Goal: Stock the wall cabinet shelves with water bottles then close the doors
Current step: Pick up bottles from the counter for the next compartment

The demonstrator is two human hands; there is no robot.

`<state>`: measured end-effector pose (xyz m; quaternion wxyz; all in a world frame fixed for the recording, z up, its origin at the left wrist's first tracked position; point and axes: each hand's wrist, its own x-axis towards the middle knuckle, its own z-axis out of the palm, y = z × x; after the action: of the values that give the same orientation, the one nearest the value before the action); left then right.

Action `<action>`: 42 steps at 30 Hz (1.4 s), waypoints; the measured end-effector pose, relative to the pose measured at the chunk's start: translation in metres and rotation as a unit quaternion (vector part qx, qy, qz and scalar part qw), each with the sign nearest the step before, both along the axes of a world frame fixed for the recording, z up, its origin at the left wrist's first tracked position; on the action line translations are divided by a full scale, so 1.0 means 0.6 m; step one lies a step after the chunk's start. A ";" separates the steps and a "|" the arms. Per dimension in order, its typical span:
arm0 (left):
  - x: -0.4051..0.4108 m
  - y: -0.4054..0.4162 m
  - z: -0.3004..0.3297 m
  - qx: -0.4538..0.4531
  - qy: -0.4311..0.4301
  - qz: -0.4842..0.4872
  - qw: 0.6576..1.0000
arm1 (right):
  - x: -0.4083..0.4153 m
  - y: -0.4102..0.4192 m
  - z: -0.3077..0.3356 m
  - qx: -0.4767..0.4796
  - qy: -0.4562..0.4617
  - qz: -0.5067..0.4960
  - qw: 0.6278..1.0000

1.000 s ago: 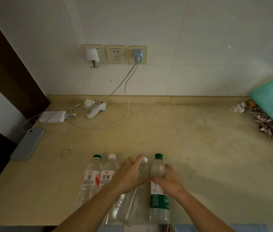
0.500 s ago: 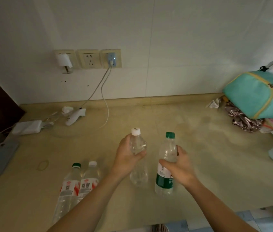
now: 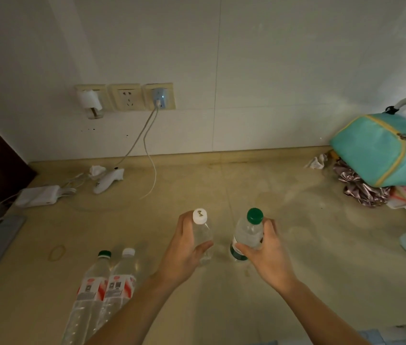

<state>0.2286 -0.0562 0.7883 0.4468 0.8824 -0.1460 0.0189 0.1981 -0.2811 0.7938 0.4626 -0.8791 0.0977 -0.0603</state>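
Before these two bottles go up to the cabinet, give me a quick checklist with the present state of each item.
1. Left hand grip on the white-capped bottle: fingers and thumb curled round it, ok.
2. Right hand grip on the green-capped bottle: curled round the body, ok.
3. Caps on both held bottles: in place, ok; how tight, cannot tell.
4. Held bottles apart from each other: a gap shows between them, ok.
5. Two red-labelled bottles on the counter: not yet picked up, not ok for a finished job.
6. Cabinet doors and shelf room: out of view, cannot tell.
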 end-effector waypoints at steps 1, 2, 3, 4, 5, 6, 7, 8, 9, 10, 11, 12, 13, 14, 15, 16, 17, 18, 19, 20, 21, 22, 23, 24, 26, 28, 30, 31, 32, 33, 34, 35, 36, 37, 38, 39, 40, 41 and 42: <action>-0.002 0.000 -0.002 -0.001 -0.001 0.004 1.000 | 0.001 -0.001 -0.001 -0.003 -0.003 0.009 1.000; -0.004 -0.001 -0.004 -0.002 0.000 0.007 1.000 | 0.002 -0.001 -0.001 -0.003 -0.007 0.017 1.000; -0.005 -0.003 -0.004 -0.003 0.003 0.010 1.000 | 0.004 -0.001 -0.002 -0.001 -0.012 0.023 1.000; -0.007 -0.004 -0.006 -0.005 0.006 0.014 1.000 | 0.005 -0.001 -0.003 0.001 -0.016 0.027 0.999; -0.008 -0.004 -0.007 -0.011 0.010 0.020 1.000 | 0.007 -0.002 -0.006 0.004 -0.019 0.030 0.999; -0.008 -0.003 -0.010 -0.022 0.018 0.026 0.999 | 0.008 -0.003 -0.008 0.011 -0.019 0.033 0.999; -0.009 -0.001 -0.013 -0.039 0.031 0.033 0.998 | 0.009 -0.006 -0.010 0.020 -0.015 0.036 0.999; -0.010 0.001 -0.018 -0.062 0.052 0.039 0.996 | 0.009 -0.009 -0.013 0.035 -0.006 0.040 0.999; -0.011 0.002 -0.024 -0.089 0.081 0.046 0.992 | 0.008 -0.012 -0.017 0.057 0.007 0.047 0.997; -0.012 0.003 -0.030 -0.115 0.111 0.054 0.986 | 0.008 -0.017 -0.020 0.084 0.021 0.055 0.995; -0.014 0.004 -0.035 -0.137 0.140 0.064 0.979 | 0.008 -0.021 -0.025 0.108 0.037 0.061 0.992; -0.015 0.003 -0.040 -0.154 0.160 0.074 0.972 | 0.009 -0.026 -0.031 0.122 0.055 0.067 0.989; -0.017 0.001 -0.045 -0.167 0.172 0.085 0.967 | 0.012 -0.029 -0.037 0.127 0.075 0.072 0.986; -0.018 -0.002 -0.051 -0.178 0.182 0.094 0.962 | 0.016 -0.031 -0.046 0.128 0.092 0.076 0.985; -0.019 -0.004 -0.055 -0.187 0.192 0.103 0.958 | 0.021 -0.030 -0.054 0.130 0.105 0.078 0.983; -0.019 -0.006 -0.058 -0.193 0.202 0.110 0.954 | 0.026 -0.029 -0.060 0.132 0.112 0.078 0.982; -0.019 -0.008 -0.061 -0.198 0.211 0.113 0.950 | 0.030 -0.027 -0.064 0.136 0.115 0.076 0.981; -0.018 -0.010 -0.062 -0.197 0.216 0.113 0.949 | 0.033 -0.024 -0.066 0.141 0.115 0.074 0.980; -0.018 -0.012 -0.061 -0.192 0.218 0.112 0.950 | 0.034 -0.021 -0.065 0.148 0.112 0.072 0.980; -0.018 -0.014 -0.059 -0.185 0.214 0.111 0.953 | 0.035 -0.019 -0.063 0.154 0.108 0.069 0.980; -0.017 -0.015 -0.056 -0.181 0.207 0.111 0.955 | 0.034 -0.016 -0.060 0.160 0.103 0.065 0.980; -0.015 -0.016 -0.050 -0.179 0.199 0.112 0.957 | 0.034 -0.014 -0.055 0.168 0.097 0.059 0.979; -0.012 -0.016 -0.040 -0.180 0.192 0.111 0.958 | 0.033 -0.012 -0.048 0.178 0.089 0.052 0.979; -0.007 -0.017 -0.027 -0.185 0.185 0.108 0.959 | 0.032 -0.011 -0.039 0.186 0.080 0.044 0.978; 0.009 -0.020 0.010 -0.208 0.170 0.095 0.958 | 0.031 -0.008 -0.004 0.199 0.053 0.028 0.978; 0.028 -0.022 0.068 -0.213 0.144 0.079 0.963 | 0.034 -0.006 0.047 0.209 0.013 0.018 0.978; 0.050 -0.024 0.141 -0.220 0.101 0.050 0.969 | 0.041 -0.007 0.114 0.219 -0.036 0.012 0.975; 0.060 -0.026 0.182 -0.227 0.076 0.030 0.970 | 0.044 -0.007 0.153 0.226 -0.061 0.009 0.972; 0.068 -0.028 0.227 -0.234 0.048 0.011 0.971 | 0.047 -0.008 0.196 0.232 -0.086 0.006 0.969; 0.074 -0.031 0.274 -0.240 0.020 -0.008 0.971 | 0.048 -0.009 0.239 0.236 -0.113 0.005 0.965; 0.078 -0.035 0.322 -0.245 -0.009 -0.027 0.969 | 0.047 -0.011 0.283 0.238 -0.142 0.007 0.961; 0.080 -0.040 0.368 -0.249 -0.037 -0.046 0.967 | 0.046 -0.015 0.326 0.234 -0.171 0.014 0.957; 0.081 -0.045 0.414 -0.251 -0.063 -0.062 0.964 | 0.042 -0.018 0.369 0.226 -0.197 0.023 0.954; 0.079 -0.051 0.459 -0.250 -0.088 -0.075 0.961 | 0.037 -0.022 0.412 0.217 -0.222 0.032 0.950; 0.077 -0.057 0.503 -0.249 -0.112 -0.085 0.958 | 0.030 -0.027 0.455 0.207 -0.247 0.039 0.946; 0.073 -0.063 0.543 -0.251 -0.135 -0.096 0.954 | 0.023 -0.031 0.496 0.198 -0.272 0.044 0.941; 0.068 -0.069 0.582 -0.258 -0.159 -0.110 0.947 | 0.016 -0.037 0.537 0.187 -0.298 0.046 0.935; 0.063 -0.074 0.620 -0.266 -0.182 -0.125 0.938 | 0.009 -0.043 0.577 0.178 -0.320 0.044 0.929; 0.057 -0.079 0.656 -0.274 -0.199 -0.138 0.931 | 0.004 -0.049 0.615 0.171 -0.340 0.040 0.924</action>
<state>0.2630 -0.1037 1.1821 0.6309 0.6751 -0.3415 0.1717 0.2005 -0.3105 1.1628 0.6132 -0.7168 -0.0921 -0.3190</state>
